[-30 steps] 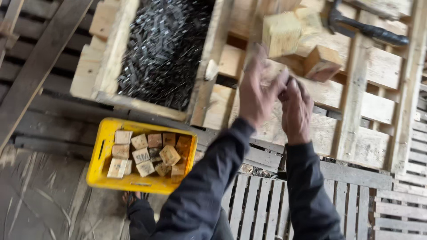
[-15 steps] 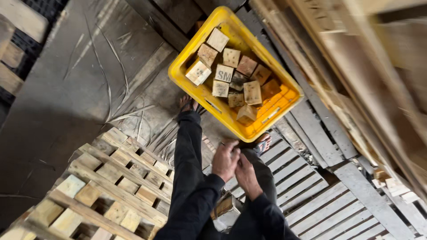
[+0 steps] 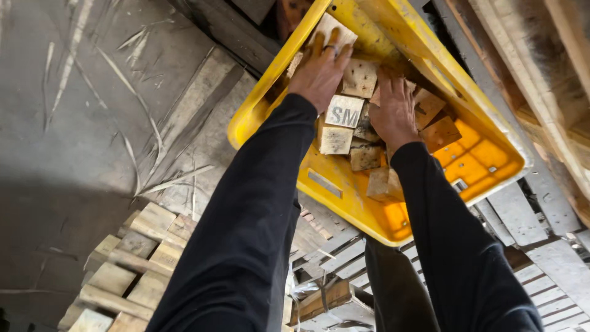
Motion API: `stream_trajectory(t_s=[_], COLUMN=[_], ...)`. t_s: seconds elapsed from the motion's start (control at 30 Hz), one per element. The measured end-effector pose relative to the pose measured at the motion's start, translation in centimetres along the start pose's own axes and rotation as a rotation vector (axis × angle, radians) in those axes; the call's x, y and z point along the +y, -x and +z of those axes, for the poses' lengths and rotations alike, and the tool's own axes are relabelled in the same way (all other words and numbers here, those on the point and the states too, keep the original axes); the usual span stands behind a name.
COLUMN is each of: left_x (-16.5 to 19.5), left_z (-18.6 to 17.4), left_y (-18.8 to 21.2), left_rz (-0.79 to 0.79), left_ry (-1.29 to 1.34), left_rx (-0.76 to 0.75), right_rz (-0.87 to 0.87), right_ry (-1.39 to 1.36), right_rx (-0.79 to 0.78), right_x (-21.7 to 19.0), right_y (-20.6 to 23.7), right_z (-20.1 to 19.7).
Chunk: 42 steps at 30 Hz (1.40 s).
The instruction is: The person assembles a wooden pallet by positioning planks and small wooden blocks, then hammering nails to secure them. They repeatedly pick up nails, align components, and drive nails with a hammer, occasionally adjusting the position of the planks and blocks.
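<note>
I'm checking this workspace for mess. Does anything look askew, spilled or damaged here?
Nothing is spilled. The small wooden blocks lie jumbled at all angles in the yellow plastic crate, not stacked, with both hands among them: left hand, right hand. Pale splinters litter the grey floor beside it.

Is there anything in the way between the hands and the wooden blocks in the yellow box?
Nothing visible. The left hand and right hand already lie flat on the wooden blocks inside the yellow box, with nothing between.
</note>
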<state>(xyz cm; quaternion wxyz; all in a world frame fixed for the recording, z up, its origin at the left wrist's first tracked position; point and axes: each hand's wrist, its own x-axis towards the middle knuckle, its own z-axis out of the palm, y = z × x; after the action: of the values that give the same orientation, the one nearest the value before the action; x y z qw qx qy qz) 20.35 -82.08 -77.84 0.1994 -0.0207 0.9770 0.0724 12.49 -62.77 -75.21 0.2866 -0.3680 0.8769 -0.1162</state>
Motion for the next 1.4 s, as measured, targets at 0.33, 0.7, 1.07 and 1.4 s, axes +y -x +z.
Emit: stream_trajectory(t_s=[0.33,0.7,1.07,1.4], left_x=[0.9,2.5,20.1,40.6], left_z=[2.7,-3.5,-16.5,-32.3], left_y=[-6.4,-1.2,18.8,25.4], left_rz=[-0.312,-0.408,-0.536,-0.187], left_ry=[0.419,0.714,2.348,2.491], left_rx=[0.045,0.270,0.476,0.341], right_rz=[-0.218,-0.078,0.469,0.751], right_ry=[0.270,-0.093,-1.578,-1.543], right_rx=[-0.299,-0.121,0.237,0.438], right_x=[-0.2,2.1,-1.6,0.9], right_y=[-5.6,2.3,28.4,52.9], right_z=[-0.6,-3.6,-13.8,-37.3])
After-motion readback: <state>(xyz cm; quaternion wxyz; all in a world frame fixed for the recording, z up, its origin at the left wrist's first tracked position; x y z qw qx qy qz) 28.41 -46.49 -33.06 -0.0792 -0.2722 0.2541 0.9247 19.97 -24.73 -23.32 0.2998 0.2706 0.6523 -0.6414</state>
